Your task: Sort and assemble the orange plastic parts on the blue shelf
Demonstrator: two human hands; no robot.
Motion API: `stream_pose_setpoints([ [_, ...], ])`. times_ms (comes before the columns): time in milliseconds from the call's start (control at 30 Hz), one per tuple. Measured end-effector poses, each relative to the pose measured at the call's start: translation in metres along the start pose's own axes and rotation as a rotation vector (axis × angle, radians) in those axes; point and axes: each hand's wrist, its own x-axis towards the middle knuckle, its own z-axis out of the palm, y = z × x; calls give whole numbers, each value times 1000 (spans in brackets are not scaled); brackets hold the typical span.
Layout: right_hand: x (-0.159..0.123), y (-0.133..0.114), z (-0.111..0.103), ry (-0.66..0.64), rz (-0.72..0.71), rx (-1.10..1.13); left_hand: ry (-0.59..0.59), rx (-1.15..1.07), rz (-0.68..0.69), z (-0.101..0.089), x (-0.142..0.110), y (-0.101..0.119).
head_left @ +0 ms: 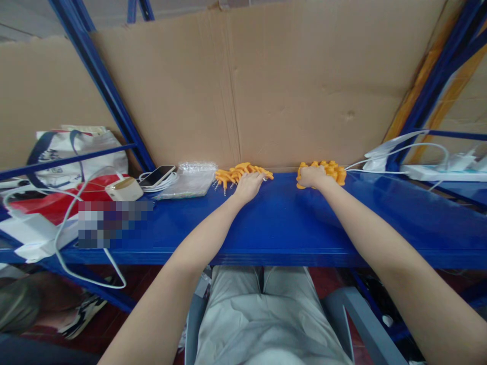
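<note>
Against the cardboard at the back of the blue shelf lies a pile of orange corkscrews (228, 175), with thin metal spirals poking out toward the front. My left hand (249, 185) reaches over the right end of this pile, its fingers closed down on an orange corkscrew whose metal coil shows beside the fingertips. To the right sits a tight cluster of orange plastic pieces (336, 173) with rounded knobs. My right hand (312, 176) is at the cluster's left side, fingers curled around an orange piece; the fingertips are partly hidden.
Left of the corkscrews lie clear plastic bags (190, 181), a phone (158, 175) on a coiled white cable, and a white-gold charger (125, 189). A cloth bag (102, 152) stands farther left. At right is a white power strip (437, 172) with cables. Blue posts (102, 83) frame the shelf.
</note>
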Motion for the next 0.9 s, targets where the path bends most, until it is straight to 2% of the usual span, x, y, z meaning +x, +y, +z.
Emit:
stream_pose_setpoints([
  [100, -4, -1, -4, -24, 8, 14, -30, 15, 27, 0, -1, 3],
  [300, -6, -2, -7, -26, 12, 11, 8, 20, 35, 4, 0, 0],
  [533, -6, -3, -6, -27, 14, 39, -123, -35, -49, 12, 2, -6],
  [633, -7, -2, -8, -18, 15, 43, -129, -65, -68, 15, 0, -7],
  [733, -8, 0, -13, 34, 31, 63, -130, -76, -83, 18, -2, -8],
  [900, -10, 6, -21, 195, 132, 126, -135, -85, -86, 23, -3, -13],
])
